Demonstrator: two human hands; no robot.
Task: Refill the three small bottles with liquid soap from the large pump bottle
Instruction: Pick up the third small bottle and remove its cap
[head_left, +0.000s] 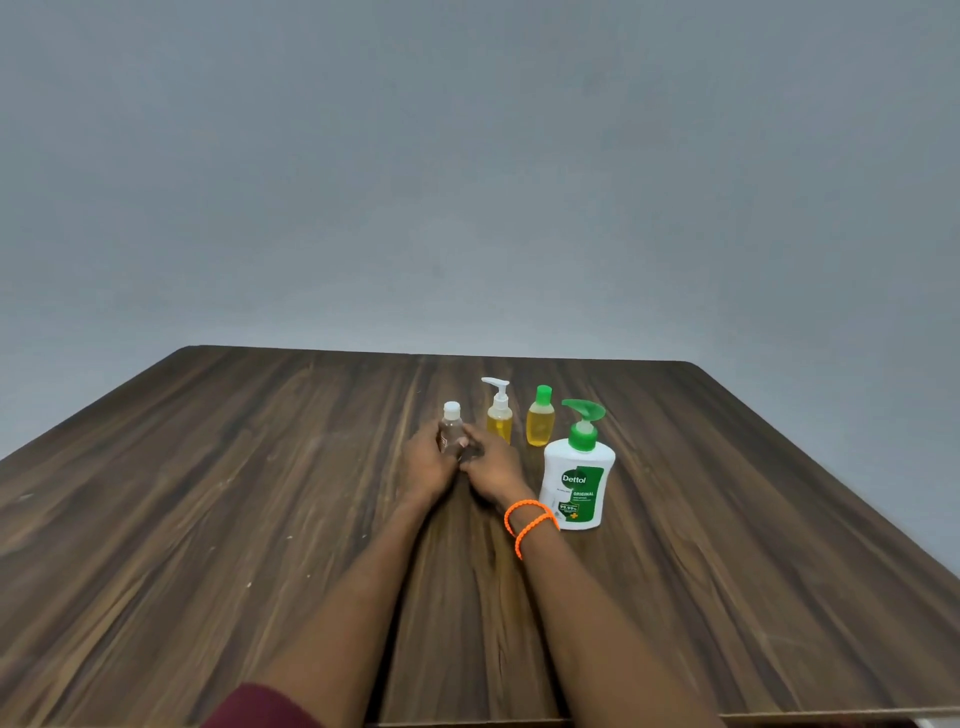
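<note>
The large pump bottle, white with a green pump, is labelled "Dettol" and "ORIGINAL"; "99.99%" is legible lower down. It is stood upright toward the far edge of the tabletop, nozzle pointed right. Just beyond it, a green-capped bottle and a white-pump bottle, both holding yellow liquid, are stood upright. To their left, a clear bottle with a white cap is held upright, gripped by the left hand and right hand together. Orange bands are worn on the right wrist.
</note>
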